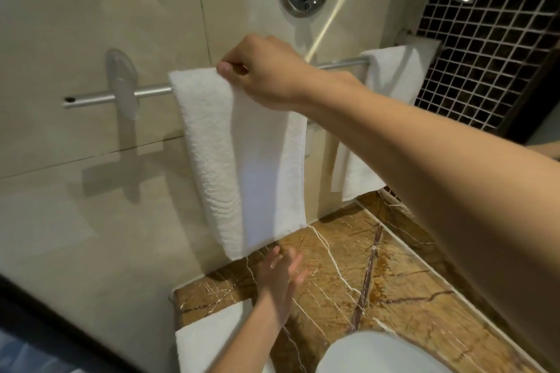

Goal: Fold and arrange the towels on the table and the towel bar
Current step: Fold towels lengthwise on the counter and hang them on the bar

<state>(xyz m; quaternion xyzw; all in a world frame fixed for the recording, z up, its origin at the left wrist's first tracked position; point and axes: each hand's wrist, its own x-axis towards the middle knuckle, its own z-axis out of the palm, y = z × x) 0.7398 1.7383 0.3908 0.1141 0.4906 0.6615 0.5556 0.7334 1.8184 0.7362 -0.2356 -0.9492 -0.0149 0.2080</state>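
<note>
White folded towel [242, 154] draped over towel bar [151, 91], right hand [266, 76] pinching its top fold, left hand [281, 278] flat-fingered below

Single head-worn view — close to the wall, tilted downward; towel bar [151, 91] at 10 o'clock, table [394, 281] at 5.

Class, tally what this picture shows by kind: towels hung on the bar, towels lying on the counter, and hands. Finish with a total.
Towels on the bar: 2, the gripped towel and the far towel
Towels on the counter: 1, the folded towel
Hands: 2, the right hand and the left hand
Total: 5
</note>
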